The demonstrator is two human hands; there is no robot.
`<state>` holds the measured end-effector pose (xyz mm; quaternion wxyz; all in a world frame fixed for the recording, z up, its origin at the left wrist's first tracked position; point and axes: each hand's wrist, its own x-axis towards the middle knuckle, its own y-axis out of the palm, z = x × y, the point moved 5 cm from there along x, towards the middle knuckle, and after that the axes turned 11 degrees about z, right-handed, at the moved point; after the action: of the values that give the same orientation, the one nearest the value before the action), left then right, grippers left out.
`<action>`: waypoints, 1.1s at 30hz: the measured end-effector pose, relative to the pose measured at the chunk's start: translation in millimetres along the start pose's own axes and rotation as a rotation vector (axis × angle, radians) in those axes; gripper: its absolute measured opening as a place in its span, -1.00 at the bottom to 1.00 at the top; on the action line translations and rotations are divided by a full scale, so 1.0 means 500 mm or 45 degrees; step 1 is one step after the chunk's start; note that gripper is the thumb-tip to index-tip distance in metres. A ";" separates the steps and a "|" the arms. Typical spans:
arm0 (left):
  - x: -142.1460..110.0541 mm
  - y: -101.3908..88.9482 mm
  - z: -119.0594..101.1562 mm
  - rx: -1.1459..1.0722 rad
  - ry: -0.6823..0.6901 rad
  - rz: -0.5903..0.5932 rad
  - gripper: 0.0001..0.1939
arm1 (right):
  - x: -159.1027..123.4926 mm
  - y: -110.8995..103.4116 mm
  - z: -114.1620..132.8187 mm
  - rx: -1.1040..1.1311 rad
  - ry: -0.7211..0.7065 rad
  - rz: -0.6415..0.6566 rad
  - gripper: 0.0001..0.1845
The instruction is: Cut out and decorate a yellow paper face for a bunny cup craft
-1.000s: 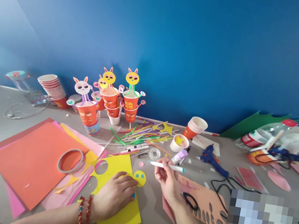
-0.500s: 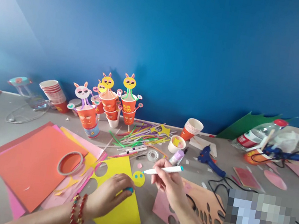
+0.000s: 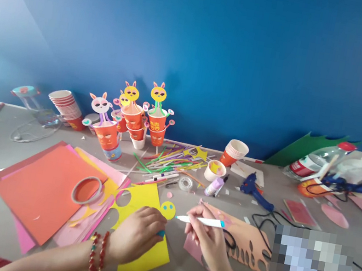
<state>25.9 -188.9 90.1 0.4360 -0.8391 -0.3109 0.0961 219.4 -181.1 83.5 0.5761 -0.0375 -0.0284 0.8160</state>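
The right hand (image 3: 207, 240) grips a white marker (image 3: 213, 223) between thumb and fingers, its blue end to the right and its tip to the left. That tip sits just beside the right edge of a yellow paper disc (image 3: 168, 210), which bears two blue dots; whether the two touch, I cannot tell.

The left hand (image 3: 135, 236) lies palm down over a yellow sheet (image 3: 149, 260) with round cut-outs, its fingers curled and closed around a small blue cap (image 3: 161, 233) (only the end of it peeks out). Its fingertips reach the near edge of the disc.

To the left, a roll of tape (image 3: 76, 197) lies on an orange-red sheet (image 3: 34, 193). Beyond the hands are a heap of coloured strips (image 3: 165, 163), a clear tape roll (image 3: 185, 183) and a lilac-capped glue stick (image 3: 213, 188). Farther left stand orange cups (image 3: 106, 135) topped with paper rabbit faces (image 3: 131, 93); to the right lies a blue glue gun (image 3: 257, 193), near a peach cut-out sheet (image 3: 247, 233).
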 end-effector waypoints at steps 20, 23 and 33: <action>0.018 0.057 0.024 0.340 -0.009 0.141 -0.88 | 0.007 0.002 -0.054 -0.168 0.054 -0.040 -0.68; 0.015 0.052 0.022 0.300 0.004 0.101 -0.87 | 0.003 0.002 -0.054 -0.116 0.056 -0.071 -0.67; 0.010 0.009 0.005 -0.301 -0.048 -0.021 -0.77 | -0.030 0.044 -0.023 0.221 0.064 -0.027 -0.65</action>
<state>30.9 -186.1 85.4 0.3287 -0.8801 -0.3352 0.0709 204.6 -202.5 70.7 0.5862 -0.0075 0.0564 0.8081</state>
